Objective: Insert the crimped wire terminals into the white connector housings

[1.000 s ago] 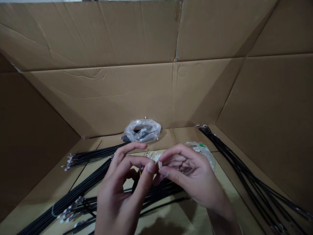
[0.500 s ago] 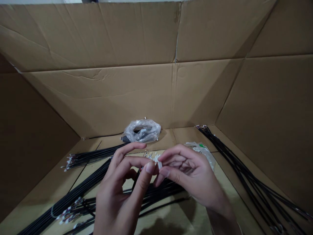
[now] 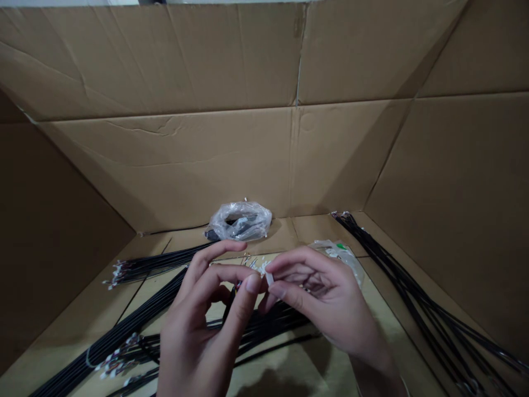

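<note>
My left hand [image 3: 210,314] pinches the thin coloured wires [image 3: 237,286] at the end of a black cable, between thumb and index finger. Close beside it, my right hand [image 3: 318,292] grips a small white connector [image 3: 269,277] with thumb and fingertips. The fingertips of both hands nearly meet, and the wire tips are hidden by them. Beneath the hands lie several black cables [image 3: 268,328], with white-tipped ends [image 3: 118,361] at the lower left. Small white pieces [image 3: 262,264] are scattered just behind the fingertips.
Cardboard walls [image 3: 185,160] enclose the work surface. A clear plastic bag [image 3: 239,220] with dark contents sits at the back. Another clear bag [image 3: 349,259] with a green mark lies behind my right hand. Black cable bundles lie at the left [image 3: 161,264] and right [image 3: 413,292].
My right hand and the white connector have shifted very slightly left. My left hand has barely moved, and both grips look the same.
</note>
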Demonstrator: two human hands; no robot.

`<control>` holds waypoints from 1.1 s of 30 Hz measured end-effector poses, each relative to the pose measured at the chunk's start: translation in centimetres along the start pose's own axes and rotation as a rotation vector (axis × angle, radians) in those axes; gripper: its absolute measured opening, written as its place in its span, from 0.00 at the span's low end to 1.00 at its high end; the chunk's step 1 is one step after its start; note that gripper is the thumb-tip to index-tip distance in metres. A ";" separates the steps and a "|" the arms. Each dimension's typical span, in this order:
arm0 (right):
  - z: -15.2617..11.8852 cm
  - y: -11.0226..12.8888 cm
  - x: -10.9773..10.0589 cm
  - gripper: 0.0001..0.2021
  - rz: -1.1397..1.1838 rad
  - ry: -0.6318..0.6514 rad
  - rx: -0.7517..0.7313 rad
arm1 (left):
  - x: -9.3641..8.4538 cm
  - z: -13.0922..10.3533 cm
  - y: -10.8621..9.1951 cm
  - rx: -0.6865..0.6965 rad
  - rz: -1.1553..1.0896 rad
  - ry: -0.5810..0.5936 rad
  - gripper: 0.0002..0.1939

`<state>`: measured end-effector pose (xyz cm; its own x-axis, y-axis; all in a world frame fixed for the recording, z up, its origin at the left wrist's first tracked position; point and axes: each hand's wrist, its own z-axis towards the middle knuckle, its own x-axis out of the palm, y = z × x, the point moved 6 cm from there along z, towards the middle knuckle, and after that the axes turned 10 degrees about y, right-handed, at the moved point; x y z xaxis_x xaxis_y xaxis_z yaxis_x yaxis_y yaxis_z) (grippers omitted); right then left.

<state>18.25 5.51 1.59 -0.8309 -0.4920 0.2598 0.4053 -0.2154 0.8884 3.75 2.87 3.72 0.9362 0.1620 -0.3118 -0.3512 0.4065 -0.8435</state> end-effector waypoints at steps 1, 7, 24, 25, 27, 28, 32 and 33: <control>0.0 0.0 0.0 0.08 0.012 0.004 0.007 | 0.0 0.0 0.0 -0.003 0.001 -0.003 0.09; 0.0 0.0 -0.1 0.08 -0.033 -0.009 -0.005 | -0.1 -0.1 -0.2 0.032 0.027 0.004 0.09; -0.1 -0.1 0.0 0.07 -0.028 -0.002 0.008 | -0.5 -0.2 -0.1 0.068 0.087 0.007 0.08; -0.1 -0.1 0.0 0.07 -0.011 -0.005 0.019 | -0.5 -0.2 0.0 0.062 0.081 0.001 0.08; 0.0 -0.2 0.0 0.07 0.015 -0.013 0.041 | -0.5 -0.2 -0.1 0.055 0.076 0.002 0.08; 0.1 -0.3 0.0 0.07 0.026 -0.017 0.052 | -0.5 -0.3 -0.1 0.051 0.075 0.007 0.08; 0.1 -0.5 -0.1 0.08 0.068 -0.011 0.074 | -0.4 -0.3 -0.3 0.045 0.070 0.007 0.08; 0.2 -0.5 -0.1 0.08 0.071 -0.009 0.076 | -0.5 -0.3 -0.3 0.044 0.072 0.003 0.08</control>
<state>18.03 5.78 1.16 -0.8050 -0.4957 0.3261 0.4332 -0.1155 0.8939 3.43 2.41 4.01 0.9086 0.1894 -0.3723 -0.4176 0.4331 -0.7988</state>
